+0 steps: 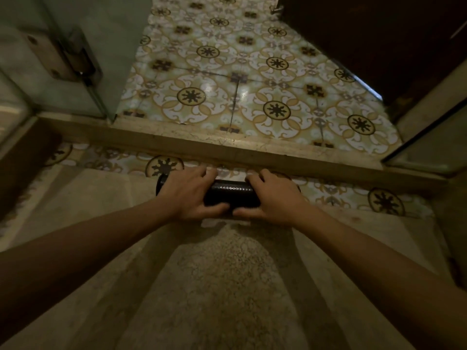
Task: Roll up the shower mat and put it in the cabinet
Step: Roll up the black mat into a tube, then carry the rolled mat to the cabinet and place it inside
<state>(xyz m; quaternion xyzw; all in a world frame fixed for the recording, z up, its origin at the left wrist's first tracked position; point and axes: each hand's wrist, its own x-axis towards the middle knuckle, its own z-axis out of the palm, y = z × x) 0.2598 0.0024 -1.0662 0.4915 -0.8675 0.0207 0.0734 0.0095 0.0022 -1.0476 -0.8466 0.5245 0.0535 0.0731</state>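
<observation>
A: Head view, only one we have. Shower mat [231,194] is a tight dark roll lying on the shower floor [227,274], just this side of the stone curb [227,147].

B: Grip?

A: Left hand [190,193] wrapped over the left part of the roll, right hand [271,195] over the right part. Fingers curl over the far side, thumbs press the near side. Both clamped on it, middle of the roll bare between them.

B: Step?

A: Looks like rolling is done or on its last turn; no flat mat visible, though the hands hide some. Roll not lifted yet.

B: Next?

A: Likely keep it squeezed so it doesn't spring open, lift, carry over the curb onto the patterned tile [240,72]. Dark wood panel [379,34] top right may be the cabinet; can't confirm.
</observation>
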